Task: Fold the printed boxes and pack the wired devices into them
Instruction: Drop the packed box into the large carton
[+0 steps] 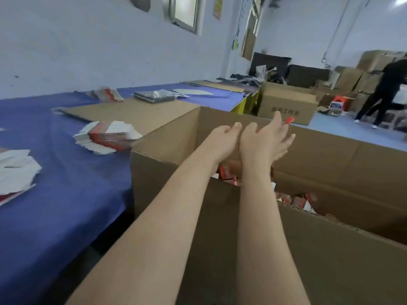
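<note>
Bright, cool, even light fills the room; a ceiling lamp (399, 1) glares high and right of the fingers (284, 142). Shadows are faint. The fingers are slightly motion-blurred, things far beyond them look soft, and straight lines bow toward the frame edges

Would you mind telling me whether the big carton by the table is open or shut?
Open: the carton has its flaps standing up, and small printed boxes show inside.
</note>
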Tool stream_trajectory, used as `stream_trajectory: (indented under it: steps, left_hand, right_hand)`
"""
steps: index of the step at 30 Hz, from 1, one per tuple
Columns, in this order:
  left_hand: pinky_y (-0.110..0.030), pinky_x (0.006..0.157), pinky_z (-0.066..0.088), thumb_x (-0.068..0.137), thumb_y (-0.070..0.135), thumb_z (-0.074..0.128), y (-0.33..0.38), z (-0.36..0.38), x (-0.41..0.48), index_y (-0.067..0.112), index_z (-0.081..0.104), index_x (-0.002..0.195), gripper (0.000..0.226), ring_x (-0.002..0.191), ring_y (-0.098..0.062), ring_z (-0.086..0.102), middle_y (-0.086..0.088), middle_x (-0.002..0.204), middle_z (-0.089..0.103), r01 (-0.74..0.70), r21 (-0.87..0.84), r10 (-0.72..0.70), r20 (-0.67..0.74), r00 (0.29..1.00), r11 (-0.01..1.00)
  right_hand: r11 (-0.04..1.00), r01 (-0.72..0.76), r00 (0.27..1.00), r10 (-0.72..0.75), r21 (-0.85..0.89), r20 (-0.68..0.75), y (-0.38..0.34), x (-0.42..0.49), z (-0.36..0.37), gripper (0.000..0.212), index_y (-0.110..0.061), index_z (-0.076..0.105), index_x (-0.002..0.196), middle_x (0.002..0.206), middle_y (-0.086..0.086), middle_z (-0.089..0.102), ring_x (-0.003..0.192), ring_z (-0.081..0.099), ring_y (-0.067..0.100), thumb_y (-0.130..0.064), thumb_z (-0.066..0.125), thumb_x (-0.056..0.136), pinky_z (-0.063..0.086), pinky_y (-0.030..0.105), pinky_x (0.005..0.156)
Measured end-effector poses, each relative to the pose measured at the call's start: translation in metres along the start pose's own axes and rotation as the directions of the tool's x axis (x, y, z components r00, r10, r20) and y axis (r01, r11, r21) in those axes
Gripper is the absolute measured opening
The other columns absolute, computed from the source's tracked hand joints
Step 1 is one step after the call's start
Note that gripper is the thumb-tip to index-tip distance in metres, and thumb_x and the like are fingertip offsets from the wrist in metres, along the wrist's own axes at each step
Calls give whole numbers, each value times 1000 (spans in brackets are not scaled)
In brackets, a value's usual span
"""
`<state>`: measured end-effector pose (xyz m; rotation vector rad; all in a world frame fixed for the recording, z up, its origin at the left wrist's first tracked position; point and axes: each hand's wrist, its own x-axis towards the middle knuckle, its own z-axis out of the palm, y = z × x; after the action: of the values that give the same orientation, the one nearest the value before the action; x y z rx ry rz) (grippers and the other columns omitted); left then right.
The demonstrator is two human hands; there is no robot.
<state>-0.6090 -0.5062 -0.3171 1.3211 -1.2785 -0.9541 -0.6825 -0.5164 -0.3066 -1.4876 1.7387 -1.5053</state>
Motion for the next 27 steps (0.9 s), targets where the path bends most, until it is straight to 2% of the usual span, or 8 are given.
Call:
stream_trajectory:
  steps: [4,6,10,12,16,20,23,27]
  left_hand:
    - [-38,103,44,100,38,43,2,-28,-11,14,57,123,36,116,-20,57,-4,122,63,-91,-133,58,-236,970,987]
    - [-40,99,47,99,33,45,-2,-73,-23,16,58,117,28,111,-18,60,-2,114,65,-124,-194,30,-426,904,973]
    - [-19,61,49,98,16,42,-24,-186,-69,8,59,98,19,76,-10,61,-12,93,64,-185,-113,29,-779,626,976]
    - [-32,63,48,95,10,40,-46,-243,-95,-11,55,108,29,80,-24,60,-32,110,55,-61,-85,-44,-870,491,994]
    - [-52,97,46,93,10,41,-93,-328,-144,-7,54,122,36,115,-42,56,-29,126,56,195,-175,-232,-915,329,965]
    - [-33,71,50,94,6,37,-128,-367,-162,-6,58,118,33,95,-34,60,-16,109,63,235,-203,-263,-929,260,951]
    - [-48,95,50,96,12,42,-146,-381,-158,3,58,125,34,109,-36,59,-16,120,63,232,-276,-339,-893,298,933]
    - [-49,94,49,94,12,44,-156,-390,-155,-1,57,124,35,109,-41,57,-24,119,62,316,-257,-341,-907,247,913]
  right_hand:
    - [945,225,971,-238,239,25,-14,-26,23,47,-15,35,144,149,4,39,140,29,18,-12,43,98,17,23,115]
    - [850,190,941,-301,492,156,-35,-61,50,35,-20,48,131,119,-7,60,110,55,5,-13,44,98,38,6,89]
    - [776,101,759,-465,623,456,-69,-143,132,23,-31,58,97,93,-3,69,91,66,14,-11,47,95,51,28,83]
    - [816,71,624,-485,573,613,-78,-184,177,20,-19,64,101,98,2,70,98,65,20,-10,49,94,48,29,87]
    - [915,229,405,-400,332,822,-81,-247,256,34,-9,60,125,128,7,61,121,52,22,-18,49,94,34,21,89]
    - [909,339,401,-373,243,837,-92,-273,307,41,-9,50,134,135,13,53,126,46,28,-21,48,95,36,33,101]
    - [851,511,393,-358,122,847,-99,-283,332,38,-13,52,130,131,11,55,124,46,30,-25,44,95,35,38,102]
    - [806,588,382,-350,68,855,-96,-301,341,31,-21,55,122,127,6,55,126,39,27,-25,49,92,23,41,107]
